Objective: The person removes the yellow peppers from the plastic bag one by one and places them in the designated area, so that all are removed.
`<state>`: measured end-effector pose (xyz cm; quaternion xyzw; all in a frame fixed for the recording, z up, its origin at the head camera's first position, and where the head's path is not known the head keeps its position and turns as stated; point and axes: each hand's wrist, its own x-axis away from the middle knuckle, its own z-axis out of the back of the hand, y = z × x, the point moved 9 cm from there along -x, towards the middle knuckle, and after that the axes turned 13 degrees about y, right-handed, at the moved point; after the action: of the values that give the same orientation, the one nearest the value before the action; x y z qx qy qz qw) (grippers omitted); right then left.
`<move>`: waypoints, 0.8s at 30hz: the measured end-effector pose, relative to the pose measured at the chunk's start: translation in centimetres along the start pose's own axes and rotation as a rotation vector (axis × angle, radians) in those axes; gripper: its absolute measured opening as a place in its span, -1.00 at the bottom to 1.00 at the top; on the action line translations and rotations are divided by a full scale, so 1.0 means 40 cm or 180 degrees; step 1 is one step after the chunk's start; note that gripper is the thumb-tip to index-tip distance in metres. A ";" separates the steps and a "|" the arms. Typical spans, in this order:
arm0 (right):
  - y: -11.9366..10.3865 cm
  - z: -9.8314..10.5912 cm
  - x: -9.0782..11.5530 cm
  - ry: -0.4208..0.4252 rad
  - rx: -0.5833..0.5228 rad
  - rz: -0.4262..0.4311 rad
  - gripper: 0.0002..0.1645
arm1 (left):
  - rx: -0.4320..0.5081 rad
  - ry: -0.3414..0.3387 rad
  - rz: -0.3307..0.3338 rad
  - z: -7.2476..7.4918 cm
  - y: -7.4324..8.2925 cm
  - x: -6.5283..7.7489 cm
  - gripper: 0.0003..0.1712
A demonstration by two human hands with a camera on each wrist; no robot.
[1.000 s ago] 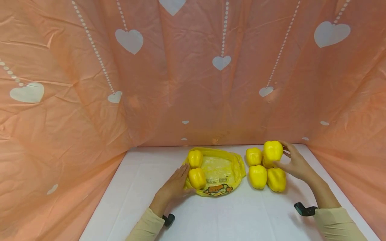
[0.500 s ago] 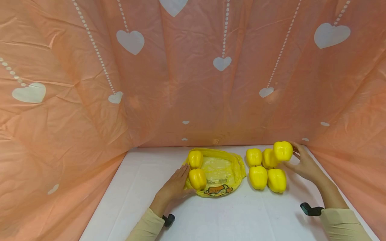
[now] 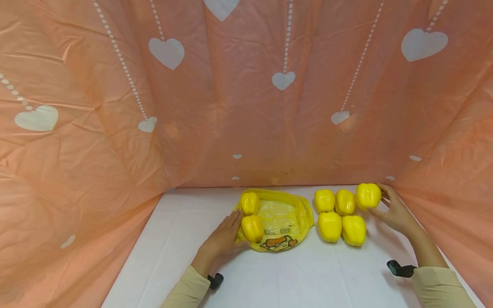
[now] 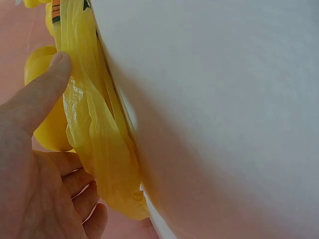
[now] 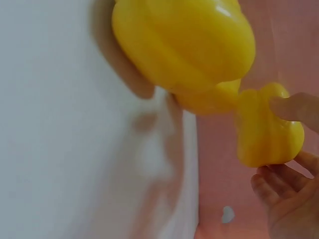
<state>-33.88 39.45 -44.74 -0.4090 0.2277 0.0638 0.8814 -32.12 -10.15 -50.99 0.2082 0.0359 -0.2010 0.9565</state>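
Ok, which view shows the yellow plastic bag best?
The head view: nearly all of the yellow plastic bag shows, with its rim and print. The left wrist view shows only a creased side and some print; the right wrist view, none.

Wears a plain beige left sleeve point(image 3: 187, 287) and matching right sleeve point(image 3: 439, 285), creased. Carries a black left wrist device point(image 3: 216, 281) and angular black right wrist device point(image 3: 399, 269).

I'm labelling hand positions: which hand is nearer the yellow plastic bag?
Left. The left hand touches the left side of the yellow plastic bag; the right hand is apart from it, off to its right, holding a yellow pepper.
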 end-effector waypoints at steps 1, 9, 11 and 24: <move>0.004 0.000 0.001 0.0005 -0.0001 0.0008 0.03 | 0.0008 -0.0002 0.0001 0.000 0.001 0.000 0.25; 0.030 -0.003 0.012 0.0110 -0.0097 0.0101 0.00 | 0.0047 0.0008 -0.0009 0.001 0.000 -0.002 0.25; 0.043 -0.008 0.015 0.0056 -0.0082 0.0031 0.03 | 0.0038 0.0002 -0.0011 0.000 -0.001 -0.003 0.25; 0.110 -0.042 0.027 -0.0495 0.0017 -0.0659 0.17 | 0.0026 0.0002 -0.0010 0.002 0.002 0.000 0.22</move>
<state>-34.84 40.99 -49.19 -0.4218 0.1154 0.0033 0.8993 -32.11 -10.12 -50.88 0.2121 0.0357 -0.2026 0.9554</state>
